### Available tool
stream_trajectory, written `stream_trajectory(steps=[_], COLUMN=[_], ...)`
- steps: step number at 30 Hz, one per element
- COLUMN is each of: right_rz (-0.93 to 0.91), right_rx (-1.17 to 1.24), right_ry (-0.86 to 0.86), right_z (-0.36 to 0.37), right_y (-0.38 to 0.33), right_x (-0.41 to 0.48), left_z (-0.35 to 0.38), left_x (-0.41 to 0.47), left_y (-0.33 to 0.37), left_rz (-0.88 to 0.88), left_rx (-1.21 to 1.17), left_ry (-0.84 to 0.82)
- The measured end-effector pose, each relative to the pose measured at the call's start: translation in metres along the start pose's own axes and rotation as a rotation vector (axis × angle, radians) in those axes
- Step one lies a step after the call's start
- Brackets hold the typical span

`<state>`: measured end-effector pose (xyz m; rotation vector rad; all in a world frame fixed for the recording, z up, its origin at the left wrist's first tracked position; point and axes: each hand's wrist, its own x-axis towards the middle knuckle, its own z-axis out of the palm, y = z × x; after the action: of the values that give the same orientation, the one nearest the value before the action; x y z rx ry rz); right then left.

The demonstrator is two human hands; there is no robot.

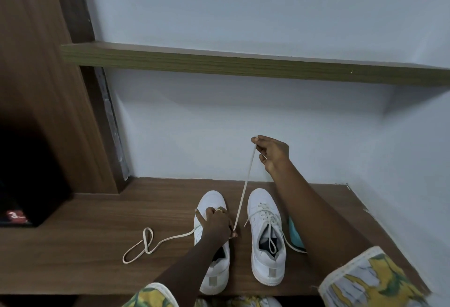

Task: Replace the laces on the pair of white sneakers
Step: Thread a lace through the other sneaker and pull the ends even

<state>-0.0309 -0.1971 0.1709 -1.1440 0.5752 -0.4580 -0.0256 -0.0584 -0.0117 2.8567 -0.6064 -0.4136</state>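
Note:
Two white sneakers stand side by side on a wooden desk, toes pointing to the wall. My left hand rests on top of the left sneaker and grips it over the eyelets. A cream lace runs taut from this shoe up to my right hand, which pinches its end high above the desk. The lace's other end trails left across the desk in a loose loop. The right sneaker is laced, with loose ends hanging.
A teal object lies just right of the right sneaker, partly hidden by my right arm. A wooden shelf juts from the wall above. A tall wooden cabinet with a dark opening stands at the left.

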Motion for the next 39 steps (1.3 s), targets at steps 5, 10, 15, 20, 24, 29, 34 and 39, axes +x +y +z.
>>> stream_trajectory(steps=[5, 10, 15, 20, 24, 29, 34, 39], right_rz=[-0.069, -0.110, -0.161, -0.183, -0.159, -0.127, -0.107, -0.121], right_rx=[0.067, 0.134, 0.054, -0.152, -0.332, -0.586, -0.786, -1.046], right_ry=[-0.033, -0.110, -0.123, -0.135, -0.165, -0.192, -0.238, -0.322], right_z=[0.002, 0.004, 0.008, 0.005, 0.000, -0.007, -0.007, 0.003], right_y=[-0.013, -0.021, -0.013, 0.031, 0.083, 0.131, 0.168, 0.188], right_x=[0.007, 0.005, 0.002, -0.001, -0.005, -0.018, -0.027, -0.027], left_z=[-0.008, -0.007, -0.010, -0.006, -0.004, 0.000, 0.003, 0.008], left_x=[-0.010, -0.013, -0.015, -0.025, -0.028, -0.026, -0.023, -0.017], left_y=[0.002, -0.005, -0.037, -0.070, -0.071, -0.067, -0.070, -0.078], left_rz=[-0.005, 0.072, 0.125, 0.114, 0.086, -0.027, -0.118, -0.118], left_rx=[0.059, -0.060, -0.385, -0.377, -0.362, -0.448, -0.746, -0.837], left_ry=[0.017, 0.066, 0.207, 0.225, 0.208, 0.251, 0.249, 0.178])
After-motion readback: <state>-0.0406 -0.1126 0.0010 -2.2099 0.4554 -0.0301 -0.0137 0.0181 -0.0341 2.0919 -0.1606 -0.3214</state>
